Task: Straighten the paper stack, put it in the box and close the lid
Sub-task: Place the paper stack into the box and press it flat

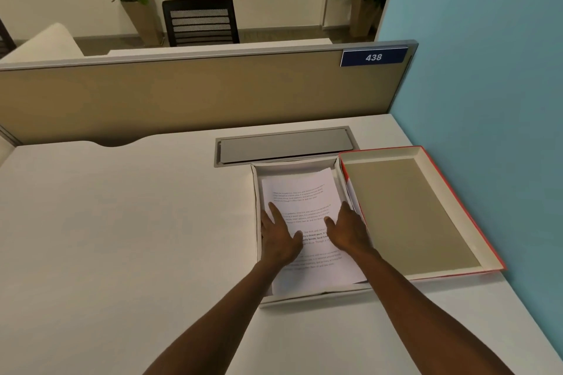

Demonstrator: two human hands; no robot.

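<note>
A stack of white printed paper (304, 192) lies inside an open white box (256, 192) on the desk. Its top sheet sits slightly askew to the box walls. My left hand (278, 237) rests flat on the left part of the stack, fingers spread. On the stack's right part my right hand (348, 230) lies palm down against the box's right wall. Neither hand grips anything. The lid (408, 213), red outside with a tan inner face, lies upside down just right of the box, touching it.
A grey cable-tray cover (285, 146) is set into the white desk (122, 222) behind the box. A tan partition (182, 91) closes the far edge, and a blue wall (487, 70) runs along the right. A black chair and plants stand beyond.
</note>
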